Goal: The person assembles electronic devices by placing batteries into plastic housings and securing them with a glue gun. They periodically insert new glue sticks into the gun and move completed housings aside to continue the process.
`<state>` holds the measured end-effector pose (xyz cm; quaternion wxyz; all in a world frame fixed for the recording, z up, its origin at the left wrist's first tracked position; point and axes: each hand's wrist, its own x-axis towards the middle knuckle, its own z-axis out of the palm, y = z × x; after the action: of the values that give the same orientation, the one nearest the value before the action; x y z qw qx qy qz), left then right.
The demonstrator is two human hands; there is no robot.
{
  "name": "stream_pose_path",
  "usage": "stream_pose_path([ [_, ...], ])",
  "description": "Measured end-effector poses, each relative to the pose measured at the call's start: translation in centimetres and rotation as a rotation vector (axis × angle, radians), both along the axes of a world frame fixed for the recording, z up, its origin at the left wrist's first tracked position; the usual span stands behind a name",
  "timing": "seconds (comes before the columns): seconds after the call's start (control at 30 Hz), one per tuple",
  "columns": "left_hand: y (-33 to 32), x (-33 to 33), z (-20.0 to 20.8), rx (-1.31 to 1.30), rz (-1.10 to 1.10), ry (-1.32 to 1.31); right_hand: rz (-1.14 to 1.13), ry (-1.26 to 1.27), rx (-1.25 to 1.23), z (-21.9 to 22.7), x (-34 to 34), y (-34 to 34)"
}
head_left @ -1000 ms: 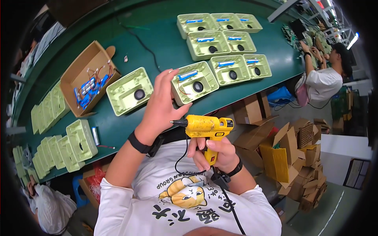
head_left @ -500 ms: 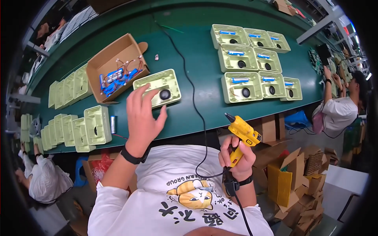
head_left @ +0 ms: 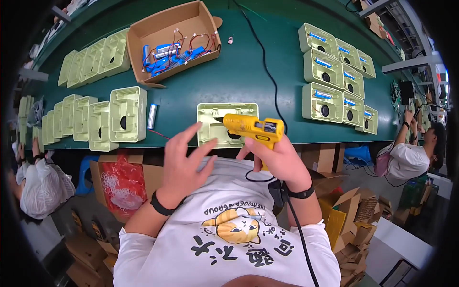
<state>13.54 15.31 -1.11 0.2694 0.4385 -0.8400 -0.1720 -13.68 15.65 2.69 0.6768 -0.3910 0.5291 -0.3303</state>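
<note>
My right hand (head_left: 282,162) grips a yellow hot glue gun (head_left: 246,125) by its handle. The gun's dark nozzle points left over a pale green plastic housing (head_left: 206,113) lying at the table's near edge. Part of a black round speaker in that housing is hidden by the gun. Beside the housing's lower left corner, my left hand (head_left: 179,165) is open, fingers spread, holding nothing. A single blue battery pack (head_left: 152,116) with a red wire lies farther left on the table.
A cardboard box (head_left: 184,15) of wired blue battery packs stands at the back. Rows of pale green housings (head_left: 128,98) line the left; others (head_left: 323,100) with batteries and speakers sit at right. A black cord (head_left: 264,57) crosses the green table. A person (head_left: 406,153) works at far right.
My right hand has brought the glue gun up and left over the housing. My left hand has come away from the housing toward me. The housing now lies straighter, nearer the table edge.
</note>
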Motion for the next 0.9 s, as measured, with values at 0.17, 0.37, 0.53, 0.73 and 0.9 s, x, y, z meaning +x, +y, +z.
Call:
stream_pose_path([
  [0.17,-3.7,4.6,0.0,-0.053,0.310,0.026,0.095,0.367,-0.027,0.8,1.9,-2.0],
  [0.37,-4.9,5.3,-0.4,-0.093,0.403,-0.310,0.112,0.524,-0.040,0.1,2.9,-3.0],
  [0.53,-5.5,5.2,-0.6,-0.097,0.344,-0.360,0.139,0.496,-0.026,0.5,2.2,-2.9],
  [0.73,-4.5,5.3,-1.1,0.022,0.263,-0.188,0.090,0.315,0.128,0.9,1.2,-2.6],
  [0.9,-4.7,5.9,-1.0,0.022,0.261,-0.277,-0.024,0.209,0.040,0.2,1.1,-2.2],
])
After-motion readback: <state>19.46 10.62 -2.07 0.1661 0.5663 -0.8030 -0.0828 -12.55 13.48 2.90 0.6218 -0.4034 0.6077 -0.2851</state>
